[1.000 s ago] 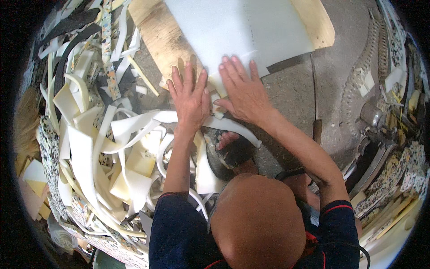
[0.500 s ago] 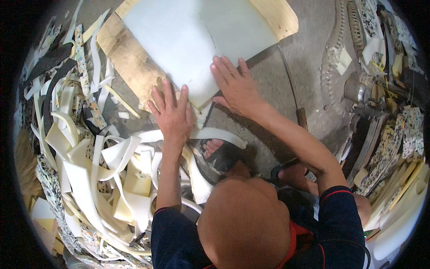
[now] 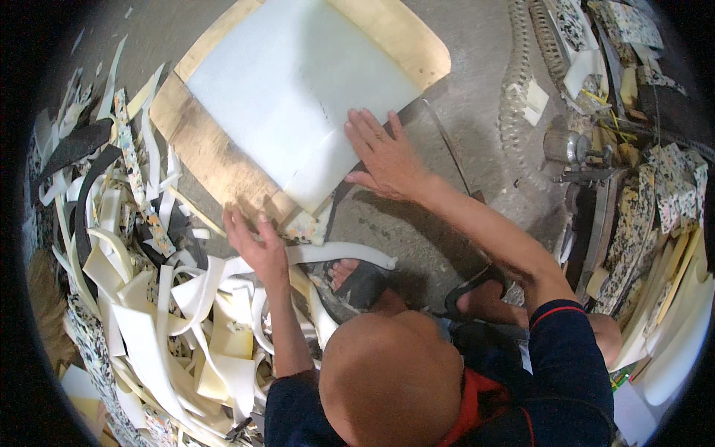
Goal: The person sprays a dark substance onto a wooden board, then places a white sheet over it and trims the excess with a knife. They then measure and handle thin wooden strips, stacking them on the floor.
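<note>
A pale blue-white foam sheet (image 3: 279, 82) lies on a larger plywood board (image 3: 186, 141) with rounded corners. My right hand (image 3: 380, 153) lies palm down with fingers stretched over the sheet's lower right edge. My left hand (image 3: 253, 238) is at the board's lower left corner, fingertips on or just beside the edge, fingers apart and bent slightly, holding nothing visible. A speckled foam piece (image 3: 305, 227) shows under the sheet's near corner. A long thin blade (image 3: 447, 138) with a wooden handle lies on the floor beside my right forearm, the handle partly hidden.
Heaps of white, cream and black foam offcuts (image 3: 149, 320) cover the left side. At right are a coiled clear hose (image 3: 514, 104), metal tooling (image 3: 562, 145) and stacked speckled foam (image 3: 633, 246). My sandaled feet (image 3: 357, 279) stand on the concrete floor below the board.
The board and sheet now appear further left and more rotated in the shifted view. My left hand has moved down and left to the board's corner; my right hand stays on the sheet's edge.
</note>
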A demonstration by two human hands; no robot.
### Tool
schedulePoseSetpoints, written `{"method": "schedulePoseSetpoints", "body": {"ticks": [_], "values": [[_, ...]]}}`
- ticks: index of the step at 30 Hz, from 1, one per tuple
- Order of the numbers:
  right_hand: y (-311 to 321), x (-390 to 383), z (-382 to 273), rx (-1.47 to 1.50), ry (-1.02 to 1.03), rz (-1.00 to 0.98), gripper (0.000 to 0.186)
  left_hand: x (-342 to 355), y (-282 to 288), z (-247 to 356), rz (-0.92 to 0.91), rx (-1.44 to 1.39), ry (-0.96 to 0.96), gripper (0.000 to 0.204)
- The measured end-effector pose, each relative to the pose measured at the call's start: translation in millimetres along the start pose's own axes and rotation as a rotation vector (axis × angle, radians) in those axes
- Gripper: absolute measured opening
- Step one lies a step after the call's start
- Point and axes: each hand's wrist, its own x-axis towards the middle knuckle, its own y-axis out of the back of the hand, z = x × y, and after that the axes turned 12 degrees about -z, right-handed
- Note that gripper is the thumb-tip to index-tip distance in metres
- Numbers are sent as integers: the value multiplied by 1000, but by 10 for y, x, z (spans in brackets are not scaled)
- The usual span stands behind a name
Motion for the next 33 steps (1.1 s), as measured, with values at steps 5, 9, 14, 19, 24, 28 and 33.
{"method": "schedulePoseSetpoints", "body": {"ticks": [5,9,14,19,24,28,33], "values": [[-18,6,341,-67,-149,32,93,-20,-58,-50,11,66,39,57],[17,-138,680,-76,-202,36,95,3,-82,-66,32,143,9,58],[83,-152,711,30,-422,31,93,45,-78,-274,103,-211,187,60],[-42,-290,1163,520,-703,480,72,211,60,-78,10,-470,343,59],[301,142,1547,1573,-782,611,43,353,85,-67,50,-590,427,67],[220,249,1866,1730,-576,592,32,495,8,-498,184,-812,400,64],[946,60,1574,1719,-378,545,21,494,580,-205,167,-1031,223,42]]}}
